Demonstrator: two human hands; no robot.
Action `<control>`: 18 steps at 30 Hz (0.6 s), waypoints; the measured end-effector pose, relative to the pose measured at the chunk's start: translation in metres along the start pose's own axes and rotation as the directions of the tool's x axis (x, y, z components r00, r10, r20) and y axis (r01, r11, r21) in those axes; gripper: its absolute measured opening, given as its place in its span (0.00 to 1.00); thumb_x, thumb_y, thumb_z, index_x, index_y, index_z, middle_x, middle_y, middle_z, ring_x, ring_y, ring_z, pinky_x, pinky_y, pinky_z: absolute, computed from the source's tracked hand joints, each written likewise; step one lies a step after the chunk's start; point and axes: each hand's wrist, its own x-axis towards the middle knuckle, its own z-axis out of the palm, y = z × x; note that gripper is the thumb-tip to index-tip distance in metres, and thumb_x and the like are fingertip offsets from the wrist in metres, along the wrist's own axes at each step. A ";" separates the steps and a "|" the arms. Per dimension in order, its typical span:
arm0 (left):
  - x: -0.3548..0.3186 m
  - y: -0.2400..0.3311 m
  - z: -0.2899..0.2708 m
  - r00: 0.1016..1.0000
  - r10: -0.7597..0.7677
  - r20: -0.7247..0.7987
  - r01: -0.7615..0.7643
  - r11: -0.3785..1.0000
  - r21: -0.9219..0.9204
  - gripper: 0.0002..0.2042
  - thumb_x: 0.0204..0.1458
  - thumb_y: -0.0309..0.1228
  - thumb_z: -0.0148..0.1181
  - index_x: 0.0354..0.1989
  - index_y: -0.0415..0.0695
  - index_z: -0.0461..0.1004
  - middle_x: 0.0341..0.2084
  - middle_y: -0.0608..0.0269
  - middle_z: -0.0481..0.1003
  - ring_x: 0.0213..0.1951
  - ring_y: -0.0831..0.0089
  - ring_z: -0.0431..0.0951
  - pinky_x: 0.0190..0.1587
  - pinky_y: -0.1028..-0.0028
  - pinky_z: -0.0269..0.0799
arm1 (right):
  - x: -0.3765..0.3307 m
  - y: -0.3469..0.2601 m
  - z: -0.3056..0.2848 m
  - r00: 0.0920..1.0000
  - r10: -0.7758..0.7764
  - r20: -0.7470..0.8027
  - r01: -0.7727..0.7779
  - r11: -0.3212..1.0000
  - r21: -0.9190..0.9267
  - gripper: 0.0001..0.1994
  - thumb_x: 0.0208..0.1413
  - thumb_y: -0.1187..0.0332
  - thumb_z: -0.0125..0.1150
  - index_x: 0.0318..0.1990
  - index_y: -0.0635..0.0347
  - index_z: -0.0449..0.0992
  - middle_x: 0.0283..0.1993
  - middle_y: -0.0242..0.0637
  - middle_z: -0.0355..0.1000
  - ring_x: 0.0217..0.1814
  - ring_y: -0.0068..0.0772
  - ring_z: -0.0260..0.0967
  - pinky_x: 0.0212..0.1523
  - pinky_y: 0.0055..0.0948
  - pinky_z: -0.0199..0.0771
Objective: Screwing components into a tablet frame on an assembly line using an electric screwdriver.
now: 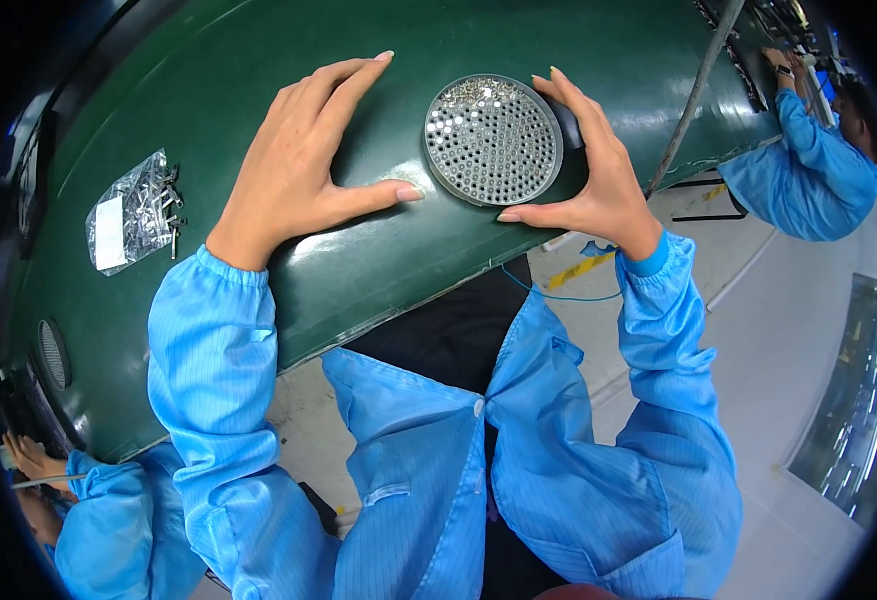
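A round grey dish (494,140) with a grid of holes lies flat on the green table. Small shiny metal pieces are gathered at its far edge, and many of the holes look filled while others are dark. My right hand (598,165) curves around the dish's right side, fingers and thumb apart; whether its fingertips touch the rim I cannot tell. To the left of the dish my left hand (303,155) is spread, its thumb pointing toward the dish without reaching it. Neither hand holds anything.
On the table's left lies a clear plastic bag (128,215) with a white label and metal parts at its mouth. Farther left is another perforated disc (53,353). A metal pole (696,95) slants past my right hand. Co-workers in blue sit at lower left and upper right.
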 end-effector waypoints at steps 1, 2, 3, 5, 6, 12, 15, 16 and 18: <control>0.000 0.001 -0.001 0.999 0.025 -0.029 -0.025 1.000 0.005 0.50 0.39 0.58 0.74 0.71 0.46 0.65 0.62 0.52 0.69 0.59 0.49 0.71 0.63 0.56 0.67 | -0.002 0.001 -0.001 1.000 0.016 -0.005 -0.016 1.000 0.015 0.65 0.28 0.50 0.88 0.75 0.65 0.54 0.69 0.53 0.66 0.72 0.56 0.63 0.76 0.57 0.51; 0.001 0.003 0.000 0.997 0.051 -0.059 -0.050 0.999 0.008 0.48 0.39 0.57 0.75 0.69 0.45 0.67 0.60 0.52 0.71 0.56 0.50 0.72 0.61 0.57 0.68 | -0.004 0.001 -0.002 1.000 0.017 0.000 -0.017 1.000 0.011 0.65 0.28 0.50 0.88 0.75 0.65 0.54 0.69 0.53 0.66 0.72 0.56 0.63 0.76 0.57 0.51; 0.001 0.004 0.000 0.997 0.049 -0.061 -0.049 0.999 0.004 0.48 0.39 0.57 0.75 0.69 0.45 0.67 0.60 0.52 0.71 0.56 0.50 0.72 0.61 0.57 0.68 | -0.006 0.002 -0.003 1.000 0.026 -0.011 -0.026 1.000 0.007 0.65 0.28 0.50 0.89 0.75 0.65 0.54 0.68 0.52 0.67 0.72 0.56 0.63 0.75 0.56 0.52; 0.001 0.004 0.001 0.995 0.060 -0.074 -0.060 0.998 0.008 0.48 0.39 0.56 0.75 0.69 0.45 0.67 0.59 0.52 0.71 0.56 0.50 0.73 0.60 0.57 0.68 | -0.009 0.003 -0.005 0.999 0.033 -0.020 -0.033 0.999 0.003 0.65 0.28 0.51 0.89 0.75 0.65 0.54 0.68 0.51 0.68 0.72 0.55 0.63 0.75 0.55 0.54; 0.001 0.004 0.001 0.995 0.059 -0.076 -0.059 0.998 0.008 0.48 0.39 0.56 0.75 0.69 0.45 0.67 0.59 0.52 0.71 0.56 0.50 0.73 0.60 0.57 0.68 | -0.009 0.003 -0.005 0.999 0.031 -0.021 -0.031 1.000 0.000 0.65 0.27 0.52 0.89 0.75 0.65 0.54 0.68 0.50 0.69 0.72 0.55 0.64 0.75 0.55 0.55; -0.002 0.002 0.003 1.000 0.010 -0.016 -0.010 1.000 -0.010 0.51 0.39 0.60 0.72 0.72 0.46 0.63 0.64 0.52 0.67 0.61 0.48 0.70 0.64 0.55 0.65 | -0.009 0.004 -0.005 0.999 0.020 -0.031 -0.019 1.000 0.021 0.59 0.26 0.53 0.89 0.71 0.64 0.63 0.67 0.49 0.70 0.71 0.54 0.64 0.73 0.53 0.59; -0.002 0.001 0.002 1.000 0.007 -0.014 -0.008 1.000 -0.012 0.51 0.39 0.60 0.72 0.72 0.46 0.63 0.64 0.51 0.67 0.60 0.48 0.70 0.64 0.55 0.65 | -0.009 0.006 -0.006 1.000 -0.001 -0.027 0.001 1.000 0.007 0.56 0.26 0.54 0.89 0.69 0.62 0.67 0.67 0.49 0.70 0.71 0.54 0.64 0.73 0.52 0.60; -0.003 0.001 0.002 1.000 0.009 -0.015 -0.010 1.000 -0.014 0.51 0.39 0.59 0.72 0.72 0.46 0.63 0.64 0.51 0.67 0.60 0.48 0.70 0.64 0.55 0.66 | -0.010 0.007 -0.006 1.000 -0.006 -0.029 0.006 1.000 -0.003 0.56 0.25 0.54 0.89 0.68 0.61 0.68 0.67 0.49 0.70 0.71 0.55 0.64 0.72 0.52 0.61; -0.003 0.001 0.000 1.000 0.014 -0.024 -0.014 1.000 -0.010 0.50 0.39 0.59 0.73 0.72 0.45 0.63 0.64 0.51 0.67 0.60 0.48 0.70 0.63 0.56 0.66 | -0.008 0.009 -0.007 0.999 -0.025 -0.022 0.024 1.000 -0.017 0.55 0.27 0.54 0.88 0.68 0.60 0.68 0.67 0.50 0.70 0.72 0.55 0.64 0.72 0.51 0.62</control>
